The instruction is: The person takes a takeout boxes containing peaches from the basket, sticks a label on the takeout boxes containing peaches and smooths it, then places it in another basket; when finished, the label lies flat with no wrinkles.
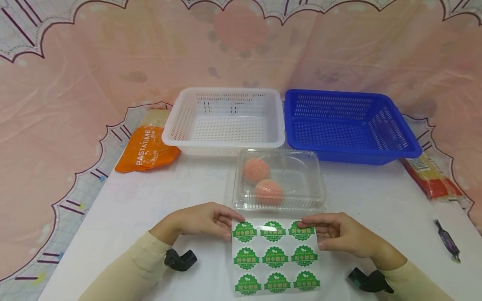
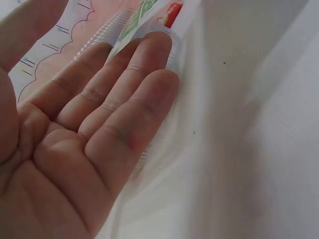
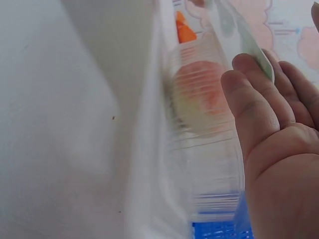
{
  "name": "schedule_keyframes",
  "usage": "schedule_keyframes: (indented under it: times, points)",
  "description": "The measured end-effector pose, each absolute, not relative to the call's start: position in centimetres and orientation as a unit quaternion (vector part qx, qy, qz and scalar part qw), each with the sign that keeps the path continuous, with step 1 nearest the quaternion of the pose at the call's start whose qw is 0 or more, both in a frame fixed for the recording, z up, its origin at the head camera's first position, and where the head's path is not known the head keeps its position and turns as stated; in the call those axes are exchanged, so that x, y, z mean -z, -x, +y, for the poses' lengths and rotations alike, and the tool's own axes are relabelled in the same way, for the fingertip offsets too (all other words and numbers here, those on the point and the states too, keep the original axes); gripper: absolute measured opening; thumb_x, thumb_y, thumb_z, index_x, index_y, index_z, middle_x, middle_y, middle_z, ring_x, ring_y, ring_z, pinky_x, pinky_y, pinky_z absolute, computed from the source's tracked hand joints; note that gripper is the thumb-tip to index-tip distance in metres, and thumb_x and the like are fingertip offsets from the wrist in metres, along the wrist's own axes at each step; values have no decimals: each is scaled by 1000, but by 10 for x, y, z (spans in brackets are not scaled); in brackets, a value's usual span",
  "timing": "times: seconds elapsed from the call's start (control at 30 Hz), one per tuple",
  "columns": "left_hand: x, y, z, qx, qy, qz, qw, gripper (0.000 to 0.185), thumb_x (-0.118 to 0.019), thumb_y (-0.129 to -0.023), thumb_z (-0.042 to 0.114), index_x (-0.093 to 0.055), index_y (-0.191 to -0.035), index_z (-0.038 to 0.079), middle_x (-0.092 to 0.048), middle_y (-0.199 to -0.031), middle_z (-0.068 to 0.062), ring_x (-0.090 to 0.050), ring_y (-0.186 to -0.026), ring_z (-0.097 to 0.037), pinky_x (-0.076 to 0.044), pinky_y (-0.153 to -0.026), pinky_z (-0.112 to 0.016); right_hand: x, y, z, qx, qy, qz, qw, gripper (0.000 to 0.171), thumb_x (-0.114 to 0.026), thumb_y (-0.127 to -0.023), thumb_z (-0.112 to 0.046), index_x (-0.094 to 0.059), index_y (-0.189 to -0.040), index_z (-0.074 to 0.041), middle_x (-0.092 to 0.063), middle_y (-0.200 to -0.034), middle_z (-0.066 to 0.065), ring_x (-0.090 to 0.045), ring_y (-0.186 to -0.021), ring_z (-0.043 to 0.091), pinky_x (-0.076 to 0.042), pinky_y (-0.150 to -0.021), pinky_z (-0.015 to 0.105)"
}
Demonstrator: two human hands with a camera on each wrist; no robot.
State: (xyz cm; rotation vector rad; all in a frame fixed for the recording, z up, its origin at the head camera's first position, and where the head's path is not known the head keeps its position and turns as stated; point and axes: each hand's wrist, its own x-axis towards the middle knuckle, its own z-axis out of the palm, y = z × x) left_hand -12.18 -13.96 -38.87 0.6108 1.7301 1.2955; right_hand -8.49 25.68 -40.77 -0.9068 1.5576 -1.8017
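Note:
A white sheet of green round stickers [image 1: 275, 257] lies between my hands, in front of a clear plastic box [image 1: 297, 179] with two pink balls [image 1: 257, 170] inside. At the sheet's upper left corner, the fingertips of my left hand [image 1: 205, 219] touch its edge, the fingers mostly straight. My right hand [image 1: 344, 234] reaches over the upper right corner with its index finger, touching the stickers there. Both wrist views show extended fingers beside the sheet [image 2: 137, 25], with the thumbs spread away from it. Seen from the right wrist, one ball [image 3: 199, 94] shows blurred through the box wall.
A white basket [image 1: 224, 148] and a blue basket [image 1: 354, 154] stand side by side behind the box. Left of them lies an orange packet [image 1: 148, 146]. On the right are a red and yellow packet [image 1: 433, 177] and a small dark wrapped sweet [image 1: 447, 241].

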Motion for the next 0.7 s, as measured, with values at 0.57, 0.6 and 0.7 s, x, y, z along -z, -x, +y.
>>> schedule_keyframes:
  times: [0.57,0.6,0.7]
  points:
    - [372,118,-136,-556,-240,711,356,44,-72,-90,5,-61,-131,-5,-73,-101,-8,-66,-90,-15,-54,-82,-27,392,89,250,701,370,555,252,59,-49,-88,28,-42,-144,12,-49,-149,8,-51,-132,23,-47,-98,38]
    - [371,118,-135,-555,-236,719,346,43,-72,-90,5,-62,-131,-4,-73,-99,-7,-65,-88,-15,-54,-80,-26,391,89,250,701,371,555,250,58,-49,-88,28,-41,-144,13,-49,-150,8,-51,-132,23,-48,-98,38]
    - [369,118,-132,-560,-228,729,320,45,-72,-90,5,-61,-133,-4,-72,-100,-7,-65,-88,-15,-54,-79,-25,388,90,249,699,374,559,245,57,-48,-90,26,-40,-145,13,-47,-151,8,-52,-131,23,-49,-97,38]
